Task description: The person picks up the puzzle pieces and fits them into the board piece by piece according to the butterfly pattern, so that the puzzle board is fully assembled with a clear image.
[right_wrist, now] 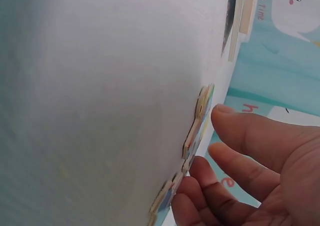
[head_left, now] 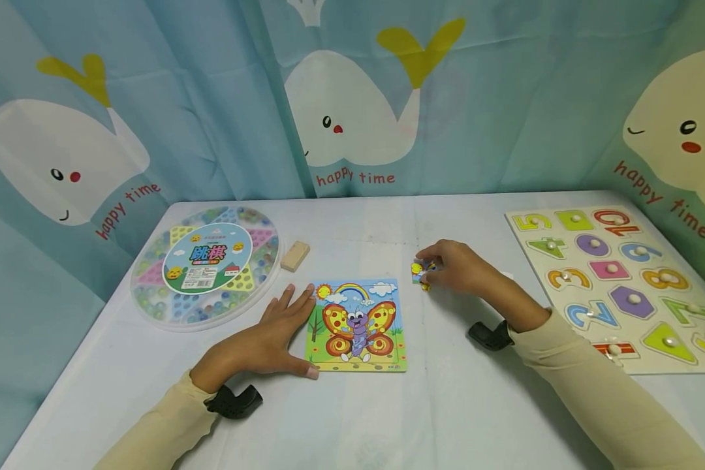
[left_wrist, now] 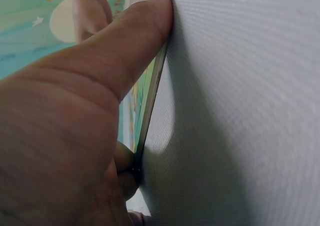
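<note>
A square butterfly puzzle board (head_left: 358,326) lies flat on the table, its picture showing a rainbow, a sun and a purple butterfly. My left hand (head_left: 273,336) spreads along the board's left edge, fingers at the upper corner and thumb at the lower one. In the left wrist view the thumb (left_wrist: 142,34) rests against the board's edge. To the right of the board, my right hand (head_left: 461,267) is over a few small colourful puzzle pieces (head_left: 416,274) and partly covers them. In the right wrist view the fingertips touch the pieces (right_wrist: 197,126), while the thumb (right_wrist: 235,118) stands apart.
A round Chinese checkers box (head_left: 258,258) with a clear lid sits at the back left, with a small wooden block (head_left: 296,256) beside it. On the right, partly behind the right sleeve, lies a number-and-shape peg board (head_left: 570,254). A whale-print curtain (head_left: 223,130) hangs behind the table.
</note>
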The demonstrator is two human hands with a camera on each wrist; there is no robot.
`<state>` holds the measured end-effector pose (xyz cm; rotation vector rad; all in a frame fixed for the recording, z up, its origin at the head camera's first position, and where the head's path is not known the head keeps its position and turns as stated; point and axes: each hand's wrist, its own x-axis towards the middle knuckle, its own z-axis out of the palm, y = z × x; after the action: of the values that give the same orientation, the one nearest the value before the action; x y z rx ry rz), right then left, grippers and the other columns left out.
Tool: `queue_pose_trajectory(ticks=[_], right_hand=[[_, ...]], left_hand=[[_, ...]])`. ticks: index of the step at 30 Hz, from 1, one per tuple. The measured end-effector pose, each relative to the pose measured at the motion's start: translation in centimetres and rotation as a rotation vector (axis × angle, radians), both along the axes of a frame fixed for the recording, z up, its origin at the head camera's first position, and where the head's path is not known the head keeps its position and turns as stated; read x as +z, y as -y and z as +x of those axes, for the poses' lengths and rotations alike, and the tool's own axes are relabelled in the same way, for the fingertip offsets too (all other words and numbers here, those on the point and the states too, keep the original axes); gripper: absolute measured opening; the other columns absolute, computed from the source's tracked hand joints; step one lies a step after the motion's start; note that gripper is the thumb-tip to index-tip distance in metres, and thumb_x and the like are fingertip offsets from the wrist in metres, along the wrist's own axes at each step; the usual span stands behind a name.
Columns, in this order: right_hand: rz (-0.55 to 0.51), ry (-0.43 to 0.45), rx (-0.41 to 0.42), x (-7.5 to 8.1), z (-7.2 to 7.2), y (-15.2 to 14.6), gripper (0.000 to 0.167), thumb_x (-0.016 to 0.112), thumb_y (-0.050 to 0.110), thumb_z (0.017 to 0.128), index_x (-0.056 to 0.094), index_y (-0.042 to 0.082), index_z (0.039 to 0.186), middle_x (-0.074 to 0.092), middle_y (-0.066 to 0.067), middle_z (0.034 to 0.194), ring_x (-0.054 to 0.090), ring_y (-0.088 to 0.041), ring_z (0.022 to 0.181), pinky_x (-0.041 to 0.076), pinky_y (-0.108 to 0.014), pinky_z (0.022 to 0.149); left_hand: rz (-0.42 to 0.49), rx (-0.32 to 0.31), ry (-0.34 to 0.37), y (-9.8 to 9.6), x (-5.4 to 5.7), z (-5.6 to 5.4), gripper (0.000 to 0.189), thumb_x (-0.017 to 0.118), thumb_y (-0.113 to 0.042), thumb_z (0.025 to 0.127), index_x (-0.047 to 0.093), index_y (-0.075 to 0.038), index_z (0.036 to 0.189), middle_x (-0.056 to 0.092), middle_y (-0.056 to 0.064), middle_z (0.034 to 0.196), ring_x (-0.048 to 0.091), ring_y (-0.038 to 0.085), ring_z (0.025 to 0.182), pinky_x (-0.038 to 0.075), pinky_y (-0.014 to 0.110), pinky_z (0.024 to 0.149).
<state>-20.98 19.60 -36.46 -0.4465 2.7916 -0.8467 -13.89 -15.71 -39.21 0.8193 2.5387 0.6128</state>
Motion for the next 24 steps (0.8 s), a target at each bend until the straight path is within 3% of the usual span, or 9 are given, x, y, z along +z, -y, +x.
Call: queue_pose_trajectory(ticks=[7, 18, 24], right_hand=[[0.012, -0.043, 0.051, -0.11, -0.01, 0.05, 0.036, 0.072, 0.0, 0.082, 0.065, -0.012, 0.115, 0.062, -0.018, 0.103, 0.057, -0.031, 0.093, 0.048, -0.043, 0.08], [0.06, -0.033, 0.106, -0.02, -0.06, 0.0, 0.036, 0.074, 0.004, 0.082, 0.066, -0.012, 0.114, 0.061, -0.015, 0.1, 0.054, -0.026, 0.086, 0.045, -0.038, 0.074], [0.044, -0.063, 0.079, 0.08, 0.08, -0.12, 0.028, 0.074, 0.001, 0.082, 0.071, -0.008, 0.108, 0.061, -0.013, 0.094, 0.053, -0.024, 0.082, 0.044, -0.035, 0.069]], left_hand=[[-0.009, 0.001, 0.004, -0.07, 0.04, -0.05, 0.121, 0.079, -0.059, 0.071, 0.012, -0.005, 0.156, -0.006, 0.002, 0.162, -0.019, 0.028, 0.144, -0.006, 0.054, 0.114], [-0.005, 0.003, 0.001, -0.06, 0.03, -0.07, 0.121, 0.08, -0.058, 0.071, 0.012, -0.004, 0.156, -0.005, 0.003, 0.162, -0.018, 0.029, 0.145, -0.005, 0.055, 0.114], [-0.003, 0.011, 0.008, -0.11, 0.04, -0.06, 0.122, 0.081, -0.057, 0.07, 0.012, -0.005, 0.156, -0.005, 0.003, 0.162, -0.018, 0.029, 0.145, -0.006, 0.054, 0.114]])
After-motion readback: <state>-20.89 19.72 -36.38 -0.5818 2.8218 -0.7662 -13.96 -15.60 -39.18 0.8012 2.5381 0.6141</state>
